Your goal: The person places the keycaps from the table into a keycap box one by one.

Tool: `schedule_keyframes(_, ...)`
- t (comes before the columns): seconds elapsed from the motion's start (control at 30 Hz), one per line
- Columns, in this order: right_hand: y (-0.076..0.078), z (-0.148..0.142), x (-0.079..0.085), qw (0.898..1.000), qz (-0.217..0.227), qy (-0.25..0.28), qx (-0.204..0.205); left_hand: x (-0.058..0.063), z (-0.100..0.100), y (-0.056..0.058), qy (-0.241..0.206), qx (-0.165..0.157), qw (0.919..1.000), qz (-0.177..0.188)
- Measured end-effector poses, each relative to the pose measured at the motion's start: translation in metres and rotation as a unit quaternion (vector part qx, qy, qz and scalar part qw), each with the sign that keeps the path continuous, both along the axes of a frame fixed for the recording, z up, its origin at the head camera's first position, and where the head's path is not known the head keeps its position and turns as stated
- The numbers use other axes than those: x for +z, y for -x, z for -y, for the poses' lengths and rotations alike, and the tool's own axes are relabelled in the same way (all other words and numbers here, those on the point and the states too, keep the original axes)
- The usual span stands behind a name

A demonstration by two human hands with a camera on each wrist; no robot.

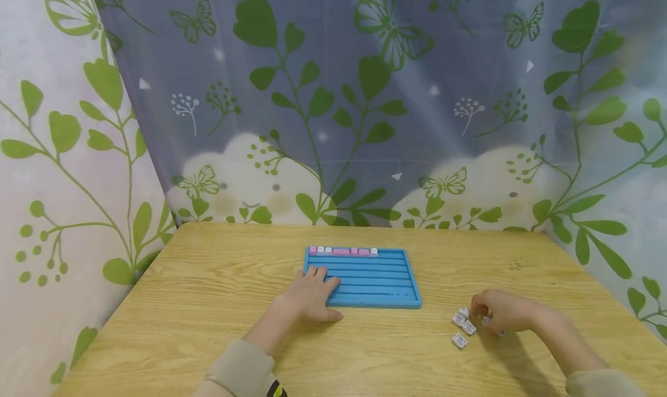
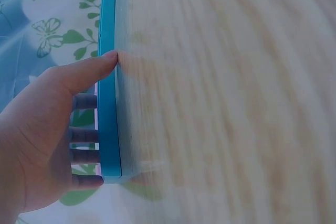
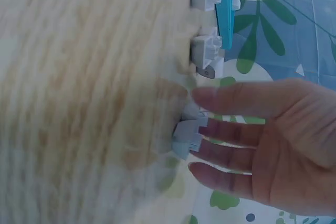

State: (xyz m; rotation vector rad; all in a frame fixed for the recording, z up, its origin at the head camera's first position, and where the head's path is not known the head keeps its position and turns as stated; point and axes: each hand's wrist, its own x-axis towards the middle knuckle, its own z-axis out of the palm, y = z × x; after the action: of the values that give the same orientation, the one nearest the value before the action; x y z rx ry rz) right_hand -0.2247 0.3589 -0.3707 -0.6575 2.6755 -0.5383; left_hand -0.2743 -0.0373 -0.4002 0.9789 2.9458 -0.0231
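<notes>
Loosely bent, the right hand (image 1: 502,310) hangs over small pale keycaps (image 1: 469,327) at lower right of the head view; thumb stands apart from the fingertips, nothing plainly pinched. Caps are hard, blocky plastic, hollow faces showing on several; one lies slightly apart, just below the cluster.

Left hand (image 1: 311,296), lower centre: fingers straight and spread over the left side of a blue tray (image 1: 372,274), thumb at its near edge in the left wrist view. Tray a smooth, shallow rectangle, rounded corners, ridged lengthwise into parallel channels. Along its top channel, a row of pink and white caps (image 1: 341,252), some square, some elongated, starting at the left.

Farther out: pale cuffs (image 1: 237,368); yellowish tabletop (image 1: 375,356), streaky wood grain. Upper frame: hanging cloth (image 1: 333,96), lightly creased, printed with green leaves and butterflies.
</notes>
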Motion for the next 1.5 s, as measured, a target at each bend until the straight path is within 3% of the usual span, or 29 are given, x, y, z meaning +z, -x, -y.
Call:
schedule_keyframes(0.23,-0.003,0.003,-0.003,0.999,0.008,0.002,-0.044,0.001,0.0,0.0,0.0,0.002,1.0,0.005)
schedule_keyframes(0.6,-0.001,0.005,-0.004,0.999,-0.019,-0.001,-0.047,-0.002,0.0,0.001,-0.003,0.004,1.0,0.006)
schedule_keyframes(0.87,0.005,0.01,0.0,0.995,-0.094,0.01,-0.021,0.0,0.0,0.0,-0.005,0.001,1.0,0.005)
schedule_keyframes(1.1,0.012,0.024,0.001,0.992,-0.114,0.036,-0.038,0.0,0.0,0.0,-0.001,0.001,1.0,0.004)
schedule_keyframes(1.5,0.026,0.045,0.01,0.984,-0.164,0.07,-0.025,-0.001,0.0,0.001,0.002,0.006,1.0,0.006)
